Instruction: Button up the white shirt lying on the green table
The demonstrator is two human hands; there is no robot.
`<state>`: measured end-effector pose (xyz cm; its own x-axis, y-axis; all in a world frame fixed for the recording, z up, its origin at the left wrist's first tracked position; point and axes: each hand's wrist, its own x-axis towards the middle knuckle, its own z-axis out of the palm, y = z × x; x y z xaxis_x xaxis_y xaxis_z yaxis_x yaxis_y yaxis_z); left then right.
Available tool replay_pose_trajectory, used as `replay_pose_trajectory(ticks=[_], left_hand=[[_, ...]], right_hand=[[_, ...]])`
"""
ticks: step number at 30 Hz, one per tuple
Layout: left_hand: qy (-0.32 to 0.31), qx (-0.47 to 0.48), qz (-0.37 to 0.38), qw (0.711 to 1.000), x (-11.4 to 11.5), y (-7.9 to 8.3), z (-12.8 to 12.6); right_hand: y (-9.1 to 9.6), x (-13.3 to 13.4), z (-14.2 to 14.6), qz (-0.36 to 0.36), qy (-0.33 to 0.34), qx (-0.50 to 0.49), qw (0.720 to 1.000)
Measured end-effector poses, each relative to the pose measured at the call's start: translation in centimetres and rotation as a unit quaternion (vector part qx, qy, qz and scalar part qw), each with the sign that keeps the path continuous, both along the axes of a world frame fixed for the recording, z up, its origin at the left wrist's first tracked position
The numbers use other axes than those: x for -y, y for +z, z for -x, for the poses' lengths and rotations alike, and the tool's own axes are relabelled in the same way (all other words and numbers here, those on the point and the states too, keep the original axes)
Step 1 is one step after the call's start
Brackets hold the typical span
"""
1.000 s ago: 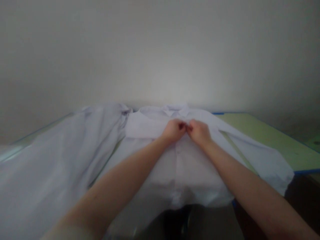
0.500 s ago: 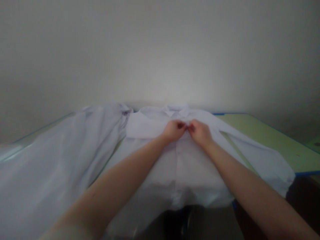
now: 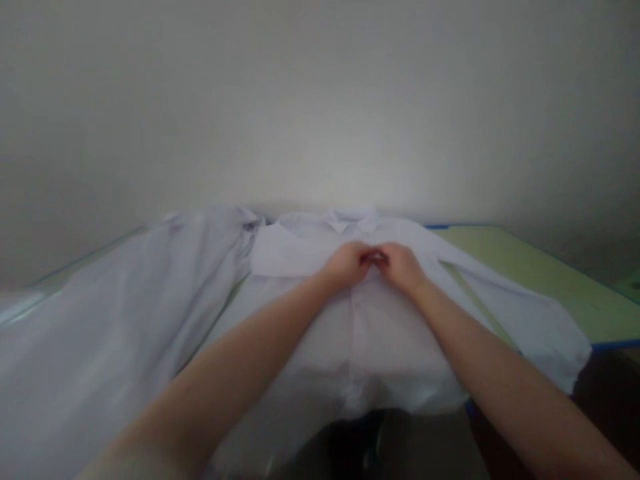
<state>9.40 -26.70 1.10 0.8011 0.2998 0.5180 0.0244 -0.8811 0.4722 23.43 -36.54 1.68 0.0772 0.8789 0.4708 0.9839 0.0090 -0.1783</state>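
The left hand and right hand meet with fingers curled, pinching the front of a white shirt just below its collar, though their fingertips are blurred. Both bare forearms reach forward and converge there. The shirt lies spread on a green table, collar toward the wall, beside another white cloth on the left.

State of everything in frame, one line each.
White shirt: laid out front up, buttoning unclear
Sleeve at right: extended outward
Left hand: fingers bent, at shirt front
Right hand: fingers bent, close to left hand's; grip hidden
White cloth at left: rumpled
Green table: partly covered
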Motion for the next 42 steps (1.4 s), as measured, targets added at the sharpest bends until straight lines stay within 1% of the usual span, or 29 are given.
replay_pose_trajectory(ticks=[2, 6, 12, 17, 19, 22, 28, 35, 38, 42], left_hand=[[-0.005, -0.014, -0.027, 1.000, 0.0, 0.2, 0.2], [0.008, -0.037, -0.064, 0.997, -0.2, 0.3, 0.4], [-0.005, -0.029, -0.066, 0.997, -0.5, 0.6, 0.7], [0.040, -0.024, -0.039, 0.998, -0.3, 0.8, 0.8], [0.045, -0.018, -0.028, 0.998, -0.3, 0.9, 0.8], [0.038, -0.016, -0.022, 0.999, -0.3, 1.0, 0.8], [0.025, -0.022, -0.001, 0.999, -0.3, 1.5, 0.8], [0.021, -0.022, 0.036, 0.999, -0.3, 2.0, 1.0], [0.010, -0.016, 0.059, 0.998, -0.5, 2.0, 0.9], [-0.002, -0.020, 0.094, 0.995, -1.1, 1.6, 0.9]], right_hand=[[0.0, 0.0, 0.1, 0.018, -0.007, 0.001, 1.000], [0.2, 0.2, 0.3, 0.035, -0.013, 0.003, 0.999], [0.3, 0.4, 0.4, 0.040, 0.003, 0.018, 0.999], [0.4, 0.5, 0.3, 0.031, -0.001, 0.036, 0.999], [0.4, 0.5, 0.3, 0.032, -0.010, 0.050, 0.998], [0.4, 0.5, 0.2, 0.028, -0.016, 0.065, 0.997], [0.5, 0.6, 0.4, 0.002, -0.006, 0.098, 0.995], [0.8, 0.7, 0.9, 0.004, -0.024, 0.156, 0.987], [0.7, 0.7, 1.0, 0.003, -0.029, 0.176, 0.984], [0.4, 0.7, 1.0, -0.002, -0.029, 0.172, 0.985]])
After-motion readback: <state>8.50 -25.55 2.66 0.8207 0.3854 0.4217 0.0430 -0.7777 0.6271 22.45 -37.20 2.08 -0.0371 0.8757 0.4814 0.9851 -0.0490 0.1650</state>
